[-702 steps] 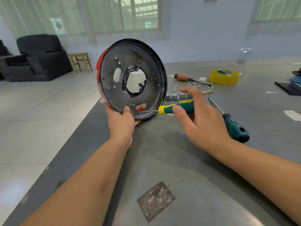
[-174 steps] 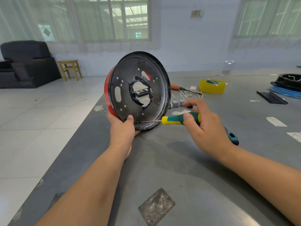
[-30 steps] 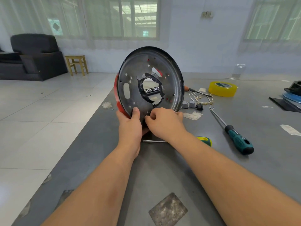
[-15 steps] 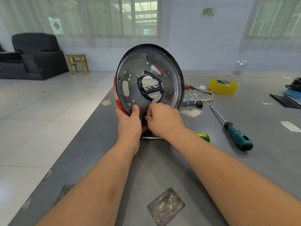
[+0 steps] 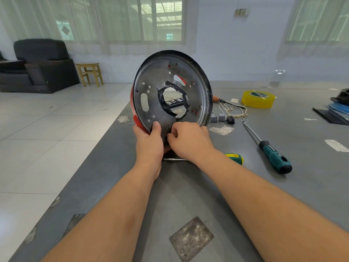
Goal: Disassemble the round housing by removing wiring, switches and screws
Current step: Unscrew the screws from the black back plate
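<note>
**Housing held on edge, fingers at its lower rim**

You have the round housing [image 5: 171, 91] standing on edge near the left border of the grey table [image 5: 283, 186], its metal underside facing you and a red outer shell showing along its left edge. The plate is dotted with small holes and two oblong slots, and a ragged central opening ringed with black tape lets you see through to the table beyond.

Your left hand [image 5: 150, 142] grips the bottom of the housing from below, thumb pressed flat on the metal face, fingers wrapped behind the rim. Your right hand [image 5: 188, 138] is just beside it, its fingertips drawn together against the plate's lower part; whether they pinch a screw or anything else is too small to tell.

Directly below your hands, the yellow-and-green screwdriver [image 5: 233, 157] lies flat on the table, its shaft running left under your right wrist. To the right lies a longer teal-handled screwdriver [image 5: 273, 159], tip pointing away from you. Behind the housing's right rim sit small grey switches [image 5: 217, 117] with a tangle of pale wiring [image 5: 234, 110], and an orange-handled tool [image 5: 217, 99] is partly hidden by the rim. A roll of yellow tape [image 5: 259, 99] stands further back. Off the table, on the tiled floor, are a dark armchair [image 5: 41, 63] and a wooden stool [image 5: 90, 73].
</note>
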### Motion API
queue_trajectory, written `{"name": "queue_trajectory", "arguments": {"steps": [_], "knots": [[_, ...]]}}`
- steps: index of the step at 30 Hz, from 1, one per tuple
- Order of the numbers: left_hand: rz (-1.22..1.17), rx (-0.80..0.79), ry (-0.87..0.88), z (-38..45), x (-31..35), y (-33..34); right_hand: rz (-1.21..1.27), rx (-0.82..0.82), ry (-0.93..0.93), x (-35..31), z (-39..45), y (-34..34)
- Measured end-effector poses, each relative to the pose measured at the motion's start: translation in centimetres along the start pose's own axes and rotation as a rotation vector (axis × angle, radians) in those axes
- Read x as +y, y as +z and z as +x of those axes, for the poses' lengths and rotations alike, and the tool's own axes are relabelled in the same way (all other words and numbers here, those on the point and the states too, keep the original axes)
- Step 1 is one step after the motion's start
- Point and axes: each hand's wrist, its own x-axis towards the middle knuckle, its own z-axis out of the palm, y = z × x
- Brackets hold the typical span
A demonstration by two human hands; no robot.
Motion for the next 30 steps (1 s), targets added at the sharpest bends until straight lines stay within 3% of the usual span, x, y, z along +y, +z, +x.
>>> {"name": "queue_trajectory", "arguments": {"steps": [9, 15, 20, 26, 30], "knots": [[-0.032, -0.01, -0.017, 0.2, -0.2, 0.0, 0.096, -0.027, 0.022, 0.3, -0.1, -0.5], [-0.043, -0.018, -0.044, 0.0, 0.2, 0.0, 0.277, 0.059, 0.084, 0.6, 0.2, -1.3], [-0.039, -0.009, -0.061, 0.0, 0.4, 0.0, 0.356, 0.109, 0.029, 2.5, 0.4, -2.1], [-0.074, -0.011, -0.069, 0.2, 0.3, 0.0, 0.836, -0.019, 0.201, 6.5, 0.5, -4.1], [-0.074, -0.017, -0.068, 0.3, 0.2, 0.0, 0.972, -0.056, 0.267, 8.1, 0.1, -5.0]]}}
